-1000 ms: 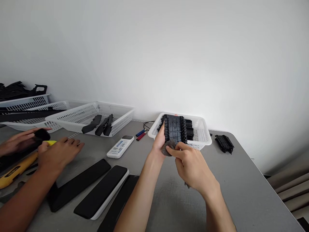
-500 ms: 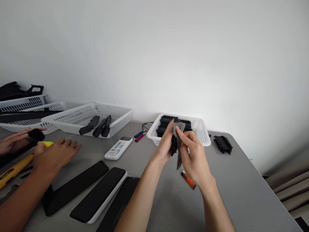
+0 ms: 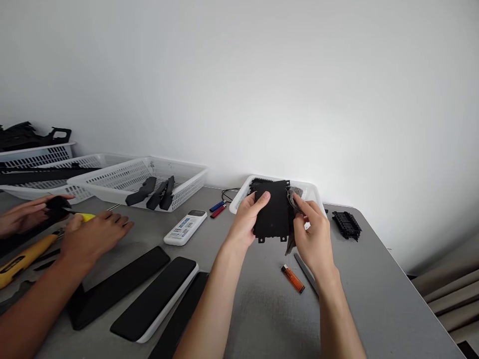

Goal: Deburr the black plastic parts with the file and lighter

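My left hand (image 3: 245, 219) grips a flat black plastic part (image 3: 272, 212) by its left edge, thumb on its broad face. Small tabs with holes stick out at the part's corners. In my right hand (image 3: 312, 232) a crumpled grey cloth (image 3: 295, 197) is pinched against the part's right edge. Behind the held part stands a white basket (image 3: 239, 202), with similar black parts partly hidden in it. An orange lighter (image 3: 293, 279) lies on the table below, beside a thin grey strip (image 3: 306, 273) partly covered by my right forearm.
Another black part (image 3: 346, 225) lies near the table's right edge. Two lighters (image 3: 217, 211) and a white device (image 3: 185, 227) lie left of the basket. A co-worker's hands (image 3: 90, 239) work at the left with a yellow-handled tool. White baskets (image 3: 190, 187) hold black pieces; long black panels (image 3: 155, 299) lie in front.
The black part has turned from edge-on to show its broad face. The cloth has shifted right to its right edge. The grey strip beside the orange lighter has come into view.
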The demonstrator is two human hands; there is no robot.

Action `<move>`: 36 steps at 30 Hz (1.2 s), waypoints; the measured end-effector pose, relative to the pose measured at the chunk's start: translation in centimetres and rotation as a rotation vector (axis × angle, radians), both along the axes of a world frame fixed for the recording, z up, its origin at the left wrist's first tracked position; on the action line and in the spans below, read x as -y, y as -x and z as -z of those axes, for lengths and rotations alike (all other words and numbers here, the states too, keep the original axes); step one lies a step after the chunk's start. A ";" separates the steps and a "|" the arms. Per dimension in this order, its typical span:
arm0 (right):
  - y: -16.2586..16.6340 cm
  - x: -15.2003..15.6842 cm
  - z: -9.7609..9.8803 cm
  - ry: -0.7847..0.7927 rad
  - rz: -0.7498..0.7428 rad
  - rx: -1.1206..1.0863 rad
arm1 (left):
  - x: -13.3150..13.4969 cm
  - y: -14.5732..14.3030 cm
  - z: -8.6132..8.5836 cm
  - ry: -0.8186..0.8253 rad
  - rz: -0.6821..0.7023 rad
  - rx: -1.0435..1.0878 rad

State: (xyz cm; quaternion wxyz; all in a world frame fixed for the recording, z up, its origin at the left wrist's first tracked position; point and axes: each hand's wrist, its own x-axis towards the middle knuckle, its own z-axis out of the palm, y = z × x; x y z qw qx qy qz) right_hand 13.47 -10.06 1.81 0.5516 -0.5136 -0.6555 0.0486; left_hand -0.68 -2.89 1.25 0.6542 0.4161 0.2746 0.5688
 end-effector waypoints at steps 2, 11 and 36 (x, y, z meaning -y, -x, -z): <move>-0.3 -0.2 0.1 0.001 0.025 0.029 | 0.2 0.0 -0.1 -0.026 -0.039 -0.044; -1.3 -0.6 0.4 0.019 0.127 0.373 | 0.9 0.5 -0.8 -0.130 -0.097 -0.172; -2.7 0.0 -0.3 -0.033 0.120 0.389 | 1.1 0.0 -1.0 -0.158 -0.077 -0.199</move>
